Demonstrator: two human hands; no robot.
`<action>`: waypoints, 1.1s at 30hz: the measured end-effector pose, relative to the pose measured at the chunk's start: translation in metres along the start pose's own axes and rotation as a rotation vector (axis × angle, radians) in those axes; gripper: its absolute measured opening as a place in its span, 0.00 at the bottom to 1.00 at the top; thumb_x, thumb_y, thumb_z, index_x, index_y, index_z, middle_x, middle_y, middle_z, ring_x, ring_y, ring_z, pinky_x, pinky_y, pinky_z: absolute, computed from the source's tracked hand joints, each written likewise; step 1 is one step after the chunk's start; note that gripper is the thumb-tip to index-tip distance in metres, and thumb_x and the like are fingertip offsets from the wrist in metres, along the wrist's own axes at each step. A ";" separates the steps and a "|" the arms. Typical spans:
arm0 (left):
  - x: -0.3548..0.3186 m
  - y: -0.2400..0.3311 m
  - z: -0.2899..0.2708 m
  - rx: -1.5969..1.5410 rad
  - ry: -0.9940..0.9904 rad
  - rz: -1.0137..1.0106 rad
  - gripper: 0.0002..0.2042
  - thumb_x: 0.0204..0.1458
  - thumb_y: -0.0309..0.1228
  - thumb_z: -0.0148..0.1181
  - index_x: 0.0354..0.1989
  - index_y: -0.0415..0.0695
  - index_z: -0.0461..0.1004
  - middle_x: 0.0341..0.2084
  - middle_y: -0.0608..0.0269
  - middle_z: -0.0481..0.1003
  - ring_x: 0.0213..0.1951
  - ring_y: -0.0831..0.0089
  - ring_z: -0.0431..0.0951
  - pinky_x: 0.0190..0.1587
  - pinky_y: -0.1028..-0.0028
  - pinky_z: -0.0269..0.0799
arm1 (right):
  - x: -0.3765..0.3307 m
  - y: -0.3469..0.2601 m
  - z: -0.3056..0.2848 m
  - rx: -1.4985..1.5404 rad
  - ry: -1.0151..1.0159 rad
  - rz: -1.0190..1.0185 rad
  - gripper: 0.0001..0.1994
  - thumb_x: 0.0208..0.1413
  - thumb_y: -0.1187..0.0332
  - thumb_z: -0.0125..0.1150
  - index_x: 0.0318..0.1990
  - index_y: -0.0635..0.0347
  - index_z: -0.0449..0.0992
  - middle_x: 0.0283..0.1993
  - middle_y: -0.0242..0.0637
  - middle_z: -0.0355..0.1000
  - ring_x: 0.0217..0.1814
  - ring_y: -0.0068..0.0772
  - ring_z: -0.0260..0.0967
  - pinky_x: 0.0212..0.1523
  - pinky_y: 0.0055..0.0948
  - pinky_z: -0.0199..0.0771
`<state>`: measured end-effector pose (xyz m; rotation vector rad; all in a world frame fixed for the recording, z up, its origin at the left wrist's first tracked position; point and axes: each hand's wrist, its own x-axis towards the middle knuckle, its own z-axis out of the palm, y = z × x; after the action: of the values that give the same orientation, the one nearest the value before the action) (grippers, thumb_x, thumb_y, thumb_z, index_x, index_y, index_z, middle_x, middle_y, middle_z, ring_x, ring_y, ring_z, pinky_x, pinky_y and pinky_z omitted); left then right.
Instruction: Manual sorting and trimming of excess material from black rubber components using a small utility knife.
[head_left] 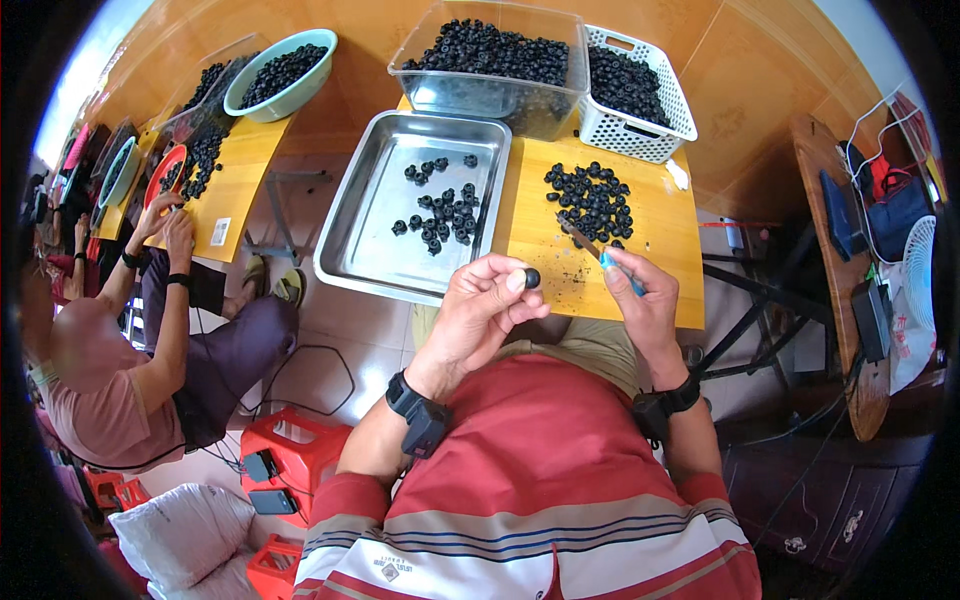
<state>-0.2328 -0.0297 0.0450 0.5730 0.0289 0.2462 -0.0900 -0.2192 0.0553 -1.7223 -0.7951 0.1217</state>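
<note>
- Viewing the table (522,190): I see loose black pieces (590,203) at right, apparently left to do.
- Tray (360,235), left: small batch inside; I judge these done.
- Bin (455,97) and basket (620,138), rear: heavily filled; I cannot tell whether worked.
- Right hand (648,305): fingers wrapped around the knife (606,258), blade apart from the held piece.
- Left hand (480,310): thumb and fingers pinching one piece (532,278) near the table's front edge, seemingly mid-work.
</note>
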 end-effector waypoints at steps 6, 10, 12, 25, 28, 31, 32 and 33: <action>0.000 0.001 -0.001 0.041 0.072 0.001 0.06 0.61 0.27 0.61 0.43 0.40 0.77 0.34 0.61 0.78 0.36 0.73 0.81 0.44 0.69 0.85 | -0.004 0.005 -0.001 0.047 -0.020 0.048 0.13 0.63 0.66 0.64 0.50 0.65 0.80 0.33 0.27 0.76 0.33 0.13 0.66 0.35 0.18 0.68; 0.001 0.003 -0.005 0.071 0.109 0.012 0.06 0.61 0.26 0.60 0.44 0.40 0.77 0.34 0.62 0.79 0.36 0.73 0.81 0.44 0.69 0.85 | -0.009 0.011 -0.005 0.052 0.009 0.051 0.13 0.63 0.66 0.64 0.49 0.65 0.81 0.32 0.26 0.75 0.32 0.12 0.65 0.34 0.18 0.66; 0.001 0.006 -0.009 0.093 0.127 0.019 0.06 0.61 0.26 0.61 0.44 0.40 0.78 0.34 0.62 0.79 0.36 0.73 0.81 0.44 0.69 0.85 | -0.013 0.023 -0.010 0.056 0.029 0.083 0.14 0.62 0.65 0.65 0.49 0.66 0.80 0.32 0.25 0.75 0.32 0.12 0.65 0.34 0.17 0.66; 0.034 0.052 -0.041 1.703 0.411 0.519 0.08 0.52 0.26 0.68 0.40 0.39 0.81 0.31 0.54 0.81 0.31 0.64 0.82 0.35 0.70 0.76 | -0.033 0.051 -0.039 0.003 0.206 0.121 0.16 0.62 0.65 0.65 0.49 0.69 0.80 0.34 0.28 0.76 0.34 0.15 0.66 0.37 0.20 0.69; 0.049 0.062 -0.049 1.902 0.392 0.564 0.07 0.52 0.28 0.67 0.37 0.39 0.81 0.32 0.53 0.81 0.33 0.59 0.83 0.36 0.67 0.76 | -0.034 0.050 -0.041 -0.011 0.208 0.131 0.16 0.62 0.65 0.64 0.50 0.70 0.80 0.35 0.28 0.76 0.35 0.15 0.67 0.37 0.20 0.69; 0.056 0.058 -0.048 2.003 0.374 0.542 0.07 0.52 0.30 0.66 0.37 0.40 0.81 0.32 0.53 0.81 0.34 0.54 0.82 0.37 0.63 0.76 | -0.035 0.052 -0.043 0.001 0.214 0.132 0.16 0.63 0.65 0.64 0.50 0.70 0.80 0.35 0.28 0.76 0.35 0.15 0.67 0.37 0.19 0.68; 0.058 0.055 -0.048 2.024 0.353 0.532 0.07 0.53 0.31 0.65 0.37 0.41 0.81 0.33 0.53 0.81 0.34 0.54 0.82 0.37 0.63 0.76 | -0.036 0.054 -0.043 0.031 0.230 0.141 0.16 0.63 0.65 0.64 0.50 0.70 0.80 0.35 0.28 0.76 0.35 0.15 0.67 0.37 0.19 0.68; 0.059 0.052 -0.047 2.028 0.351 0.531 0.07 0.53 0.31 0.65 0.37 0.41 0.81 0.33 0.53 0.81 0.34 0.54 0.82 0.37 0.63 0.76 | -0.037 0.055 -0.044 0.061 0.247 0.151 0.16 0.63 0.65 0.64 0.50 0.70 0.79 0.35 0.28 0.76 0.35 0.15 0.67 0.37 0.19 0.68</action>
<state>-0.1917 0.0519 0.0359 2.5617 0.5133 0.8262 -0.0730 -0.2818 0.0081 -1.6988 -0.4759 0.0341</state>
